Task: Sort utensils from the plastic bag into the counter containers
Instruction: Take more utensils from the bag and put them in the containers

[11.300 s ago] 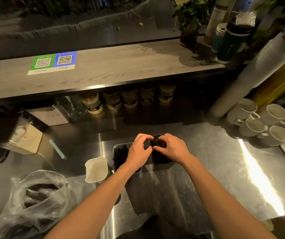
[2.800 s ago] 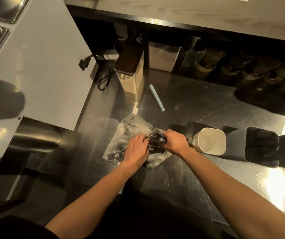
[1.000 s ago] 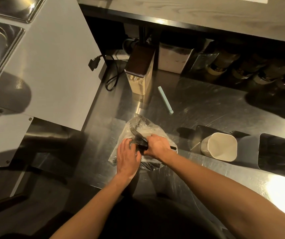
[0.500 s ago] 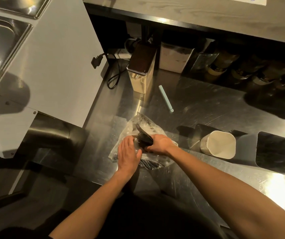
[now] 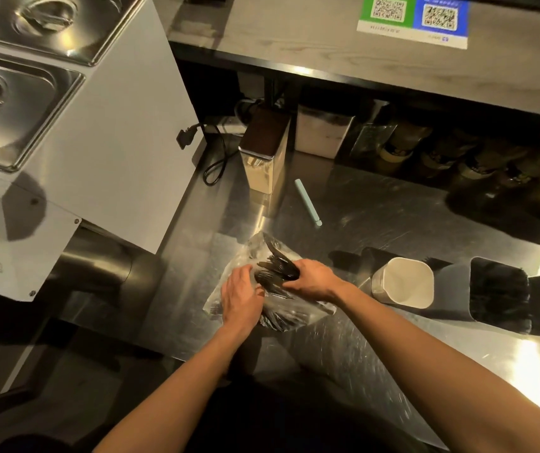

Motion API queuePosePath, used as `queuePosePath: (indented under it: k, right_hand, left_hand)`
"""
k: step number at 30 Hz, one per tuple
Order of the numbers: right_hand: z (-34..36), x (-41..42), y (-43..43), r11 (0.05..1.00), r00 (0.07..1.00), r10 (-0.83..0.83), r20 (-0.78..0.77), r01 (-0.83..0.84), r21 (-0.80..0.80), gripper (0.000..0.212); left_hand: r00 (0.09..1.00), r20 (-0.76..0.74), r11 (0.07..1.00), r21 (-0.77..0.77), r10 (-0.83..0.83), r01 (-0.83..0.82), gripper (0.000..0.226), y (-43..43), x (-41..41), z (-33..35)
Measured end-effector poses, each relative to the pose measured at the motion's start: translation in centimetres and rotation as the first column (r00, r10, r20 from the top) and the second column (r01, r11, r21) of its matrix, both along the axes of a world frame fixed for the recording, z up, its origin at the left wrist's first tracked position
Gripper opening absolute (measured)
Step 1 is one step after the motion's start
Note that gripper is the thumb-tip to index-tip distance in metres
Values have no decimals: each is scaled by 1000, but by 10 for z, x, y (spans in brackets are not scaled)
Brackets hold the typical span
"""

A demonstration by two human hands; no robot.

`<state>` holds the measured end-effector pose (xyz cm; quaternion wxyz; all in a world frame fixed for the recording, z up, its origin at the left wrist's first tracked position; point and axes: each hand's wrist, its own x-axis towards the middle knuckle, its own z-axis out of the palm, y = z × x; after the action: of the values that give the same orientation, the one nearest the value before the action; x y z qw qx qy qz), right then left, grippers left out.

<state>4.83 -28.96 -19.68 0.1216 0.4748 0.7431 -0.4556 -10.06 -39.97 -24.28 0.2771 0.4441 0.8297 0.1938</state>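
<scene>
Right hand [image 5: 311, 282] clamped round black cutlery bundle [image 5: 275, 271], ends fanned out over plastic bag [image 5: 257, 248] near the front edge of the worktop [image 5: 393, 223]. Left hand [image 5: 240, 294] flat, fingers straight, pressing the bag down. Step: pulling one batch out. Next, I'd say: lift clear, carry right, pick the matching container. Count: one bag, one white container [image 5: 422, 289], two dark containers [image 5: 451, 289], nearer one stocked.

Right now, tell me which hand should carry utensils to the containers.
Right. The right hand grips a bundle of black utensils, and the containers stand on its side; the left hand rests on the plastic bag.
</scene>
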Motion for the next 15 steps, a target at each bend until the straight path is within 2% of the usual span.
queuePosePath:
  k: [3, 5, 11, 15]
  right_hand:
    - [4, 4, -2, 994, 989, -102, -103, 98, -45, 15]
    - [10, 5, -3, 994, 986, -106, -126, 102, -40, 11]
    - [15, 6, -10, 977, 963, -204, -174, 188, -100, 13]
    - [31, 6, -13, 946, 911, -310, -273, 268, -181, 23]
  left_hand:
    - [998, -42, 998, 48, -47, 49, 45, 0, -5, 6]
    - [997, -64, 994, 95, -51, 57, 42, -1, -6, 10]
    - [994, -86, 986, 146, -63, 75, 37, -8, -3, 15]
    - [1000, 6, 976, 218, -17, 15, 25, -5, 1, 19]
